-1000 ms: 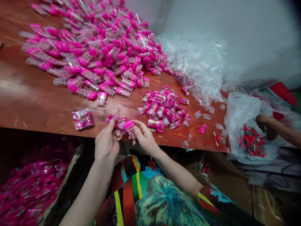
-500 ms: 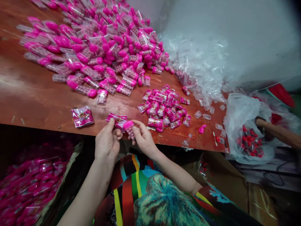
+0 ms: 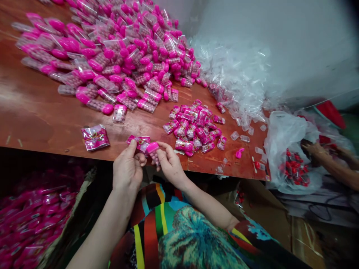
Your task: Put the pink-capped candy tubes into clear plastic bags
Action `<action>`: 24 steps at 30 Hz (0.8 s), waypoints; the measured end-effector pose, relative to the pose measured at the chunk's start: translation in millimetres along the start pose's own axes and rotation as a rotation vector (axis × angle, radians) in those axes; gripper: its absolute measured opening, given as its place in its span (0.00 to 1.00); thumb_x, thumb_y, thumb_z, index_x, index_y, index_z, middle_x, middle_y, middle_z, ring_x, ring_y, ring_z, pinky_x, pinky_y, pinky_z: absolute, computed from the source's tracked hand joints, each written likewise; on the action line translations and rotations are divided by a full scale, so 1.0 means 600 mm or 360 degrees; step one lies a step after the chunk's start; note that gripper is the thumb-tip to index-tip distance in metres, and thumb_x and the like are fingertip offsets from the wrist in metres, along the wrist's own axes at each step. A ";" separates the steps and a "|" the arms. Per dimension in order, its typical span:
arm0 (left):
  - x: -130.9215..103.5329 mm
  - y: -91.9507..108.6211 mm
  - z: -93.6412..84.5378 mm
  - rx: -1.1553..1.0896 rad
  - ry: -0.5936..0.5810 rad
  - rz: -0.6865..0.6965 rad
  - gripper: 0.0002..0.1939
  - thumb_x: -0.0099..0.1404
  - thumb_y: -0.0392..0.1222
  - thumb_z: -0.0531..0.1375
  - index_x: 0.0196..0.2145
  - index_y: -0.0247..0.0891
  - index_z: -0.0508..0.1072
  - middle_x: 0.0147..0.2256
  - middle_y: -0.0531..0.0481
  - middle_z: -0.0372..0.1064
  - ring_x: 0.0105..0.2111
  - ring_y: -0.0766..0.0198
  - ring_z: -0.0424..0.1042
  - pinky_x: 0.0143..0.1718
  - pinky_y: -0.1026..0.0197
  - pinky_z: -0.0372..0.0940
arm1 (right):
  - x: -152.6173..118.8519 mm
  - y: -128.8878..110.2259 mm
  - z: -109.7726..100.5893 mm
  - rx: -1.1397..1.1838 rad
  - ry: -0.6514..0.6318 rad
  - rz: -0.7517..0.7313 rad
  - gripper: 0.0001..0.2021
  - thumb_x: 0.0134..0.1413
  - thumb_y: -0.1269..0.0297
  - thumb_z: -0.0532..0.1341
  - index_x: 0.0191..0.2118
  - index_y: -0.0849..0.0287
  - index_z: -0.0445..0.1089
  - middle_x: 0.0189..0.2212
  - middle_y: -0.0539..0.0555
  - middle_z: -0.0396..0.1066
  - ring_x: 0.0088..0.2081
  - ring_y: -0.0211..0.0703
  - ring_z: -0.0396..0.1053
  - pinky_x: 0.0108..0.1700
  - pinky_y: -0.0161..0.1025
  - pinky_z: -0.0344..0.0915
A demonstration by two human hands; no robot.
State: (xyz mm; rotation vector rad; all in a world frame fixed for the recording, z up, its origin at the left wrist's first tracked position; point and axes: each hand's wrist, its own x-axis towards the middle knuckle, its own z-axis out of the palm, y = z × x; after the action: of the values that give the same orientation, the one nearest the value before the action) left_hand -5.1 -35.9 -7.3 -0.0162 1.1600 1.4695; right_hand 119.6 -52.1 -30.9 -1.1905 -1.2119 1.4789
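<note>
My left hand (image 3: 129,164) pinches a shiny pink printed wrapper (image 3: 143,141) between thumb and fingers, just off the table's front edge. My right hand (image 3: 171,162) holds a small clear container with a pink cap (image 3: 153,148) and pink beads inside, right against the wrapper's right end. A flat stack of wrappers (image 3: 95,138) lies on the table to the left. Right of my hands is a small heap of wrapped containers (image 3: 193,125). Behind, a large pile of unwrapped pink-capped containers (image 3: 120,52) covers the table's back.
The brown table (image 3: 36,116) ends just before my body. Clear plastic pieces (image 3: 238,71) are heaped at the back right. A white bag (image 3: 272,149) with red-capped items stands at right, beside another person's arm (image 3: 331,164). Pink packets (image 3: 42,224) fill a container at lower left.
The view has shifted slightly, and the table's contents appear a little further left. My hands keep the same hold. At the right, the other person's hands have moved, with a second arm now showing.
</note>
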 end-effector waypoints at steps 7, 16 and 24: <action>0.002 -0.009 -0.010 0.0153 -0.0045 0.0096 0.18 0.56 0.48 0.70 0.24 0.36 0.67 0.13 0.57 0.63 0.12 0.71 0.59 0.15 0.68 0.54 | 0.002 0.000 0.001 0.0210 -0.0010 0.0103 0.20 0.64 0.49 0.58 0.55 0.56 0.62 0.30 0.49 0.69 0.26 0.34 0.66 0.21 0.30 0.61; -0.001 -0.010 -0.009 0.0195 -0.0177 0.0046 0.18 0.55 0.51 0.70 0.24 0.36 0.69 0.13 0.57 0.62 0.12 0.71 0.59 0.14 0.68 0.53 | -0.001 0.002 0.003 0.0200 -0.0099 0.0110 0.23 0.63 0.48 0.59 0.57 0.56 0.59 0.27 0.47 0.67 0.23 0.33 0.64 0.20 0.29 0.61; -0.015 -0.005 -0.010 0.0379 -0.0594 -0.0270 0.20 0.53 0.53 0.72 0.25 0.35 0.71 0.12 0.57 0.59 0.12 0.75 0.55 0.14 0.71 0.48 | 0.003 0.001 -0.011 -0.0275 -0.0053 -0.0154 0.21 0.67 0.55 0.56 0.61 0.57 0.56 0.27 0.46 0.68 0.27 0.36 0.68 0.30 0.33 0.65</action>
State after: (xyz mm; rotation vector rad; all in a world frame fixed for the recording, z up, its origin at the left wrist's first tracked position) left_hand -3.7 -46.8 -6.5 0.3050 0.9927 1.1196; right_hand 126.0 -49.5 -32.4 -1.2065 -1.4235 1.3485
